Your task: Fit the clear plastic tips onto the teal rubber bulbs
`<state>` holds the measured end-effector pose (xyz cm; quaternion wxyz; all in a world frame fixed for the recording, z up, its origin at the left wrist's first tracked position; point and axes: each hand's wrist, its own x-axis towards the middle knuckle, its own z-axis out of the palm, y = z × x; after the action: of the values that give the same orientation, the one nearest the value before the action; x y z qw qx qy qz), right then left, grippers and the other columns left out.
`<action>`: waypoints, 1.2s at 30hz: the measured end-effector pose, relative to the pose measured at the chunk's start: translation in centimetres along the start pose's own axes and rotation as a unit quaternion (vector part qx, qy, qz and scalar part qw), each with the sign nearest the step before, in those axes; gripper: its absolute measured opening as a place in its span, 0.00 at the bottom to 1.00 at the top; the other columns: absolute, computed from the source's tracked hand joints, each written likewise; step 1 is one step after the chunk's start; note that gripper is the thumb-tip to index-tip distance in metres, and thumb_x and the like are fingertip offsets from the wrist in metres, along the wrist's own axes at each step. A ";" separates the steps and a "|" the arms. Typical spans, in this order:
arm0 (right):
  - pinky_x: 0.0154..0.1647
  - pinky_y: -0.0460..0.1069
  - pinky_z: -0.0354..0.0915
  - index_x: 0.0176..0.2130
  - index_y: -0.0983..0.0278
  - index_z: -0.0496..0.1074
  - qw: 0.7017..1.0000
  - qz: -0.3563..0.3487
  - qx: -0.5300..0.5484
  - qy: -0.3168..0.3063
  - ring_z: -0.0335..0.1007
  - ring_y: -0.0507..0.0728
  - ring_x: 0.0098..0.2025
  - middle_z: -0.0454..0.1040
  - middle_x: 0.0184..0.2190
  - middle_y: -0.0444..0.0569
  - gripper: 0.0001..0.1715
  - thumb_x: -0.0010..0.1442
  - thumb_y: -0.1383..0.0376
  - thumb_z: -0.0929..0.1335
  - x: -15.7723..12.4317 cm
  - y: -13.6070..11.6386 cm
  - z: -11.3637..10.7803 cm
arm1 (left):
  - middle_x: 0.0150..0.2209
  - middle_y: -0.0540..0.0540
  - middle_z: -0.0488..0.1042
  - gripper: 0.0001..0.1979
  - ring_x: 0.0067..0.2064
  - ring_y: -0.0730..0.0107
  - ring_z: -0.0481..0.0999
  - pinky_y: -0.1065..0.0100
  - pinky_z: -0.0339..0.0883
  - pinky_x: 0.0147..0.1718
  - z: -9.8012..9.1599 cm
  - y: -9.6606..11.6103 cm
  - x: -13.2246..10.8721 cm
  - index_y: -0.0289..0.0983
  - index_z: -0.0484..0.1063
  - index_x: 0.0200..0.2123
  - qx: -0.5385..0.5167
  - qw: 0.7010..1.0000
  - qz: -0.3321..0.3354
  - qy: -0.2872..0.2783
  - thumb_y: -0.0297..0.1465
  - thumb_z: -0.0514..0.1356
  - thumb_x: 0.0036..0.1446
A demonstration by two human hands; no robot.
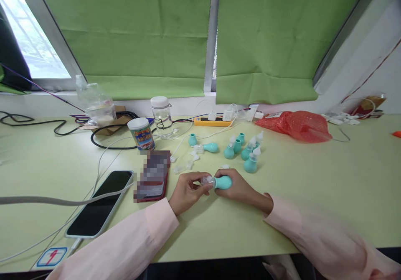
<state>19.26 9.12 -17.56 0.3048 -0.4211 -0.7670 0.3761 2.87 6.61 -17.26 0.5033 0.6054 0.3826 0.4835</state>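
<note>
My right hand (239, 188) is wrapped round a teal rubber bulb (223, 182) lying sideways just above the table. My left hand (188, 190) pinches the clear plastic tip (207, 181) at the bulb's left end. Both hands meet at the middle of the pale green table (328, 179). Behind them stand several more teal bulbs with clear tips (247, 150), one lying on its side (208, 147). A few loose clear tips (183, 168) lie left of the group.
A smartphone (102, 202) with a cable lies at the left, a red-edged booklet (153, 177) beside it. Behind stand a printed can (141, 134), a glass jar (161, 116), a yellow power strip (212, 122), a red plastic bag (296, 125) and black cables (103, 142).
</note>
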 end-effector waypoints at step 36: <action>0.26 0.47 0.60 0.31 0.67 0.66 0.943 0.068 0.323 -0.047 0.61 0.49 0.23 0.68 0.27 0.48 0.13 0.46 0.60 0.68 0.2 0.5 -3.0 | 0.46 0.39 0.62 0.21 0.47 0.53 0.57 0.57 0.55 0.40 -3.0 -2.3 3.0 0.40 0.55 0.52 0.722 0.683 0.087 0.064 0.33 0.50 0.53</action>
<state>21.70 10.39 -16.37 0.3618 -0.3330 -0.5873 0.6429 0.74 10.61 -18.87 -0.1603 0.7794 0.5901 0.1362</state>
